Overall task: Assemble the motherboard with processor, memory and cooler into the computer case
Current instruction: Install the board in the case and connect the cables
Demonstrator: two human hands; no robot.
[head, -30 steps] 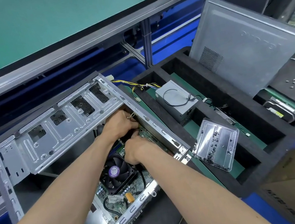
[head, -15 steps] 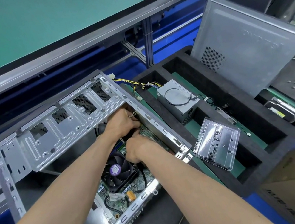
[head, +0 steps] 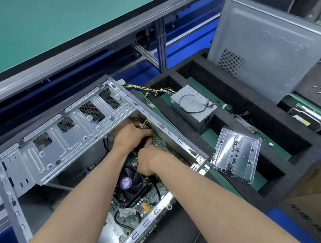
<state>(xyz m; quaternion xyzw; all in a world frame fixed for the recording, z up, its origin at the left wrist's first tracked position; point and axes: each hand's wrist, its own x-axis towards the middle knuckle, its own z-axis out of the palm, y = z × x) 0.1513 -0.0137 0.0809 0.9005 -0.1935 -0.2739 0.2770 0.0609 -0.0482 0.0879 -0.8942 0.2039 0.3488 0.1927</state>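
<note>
Head view shows little has shifted over the last second: my left hand (head: 131, 136) and right hand (head: 151, 160) stay bunched together at the far corner of the motherboard (head: 136, 208), which lies inside the computer case (head: 56, 146). Fingers curl out of sight, so what they hold I cannot tell; I judge seating continues.

A single wide-angle view comes from the person's head, looking forward and steeply down onto the open computer case (head: 70, 150), which fills the lower left and centre. It sits close, so both forearms enter from the bottom edge toward the case. Right of the case the black foam tray (head: 302, 152) shows, and beyond the case the green bench (head: 74, 25) edge bends with the lens.
</note>
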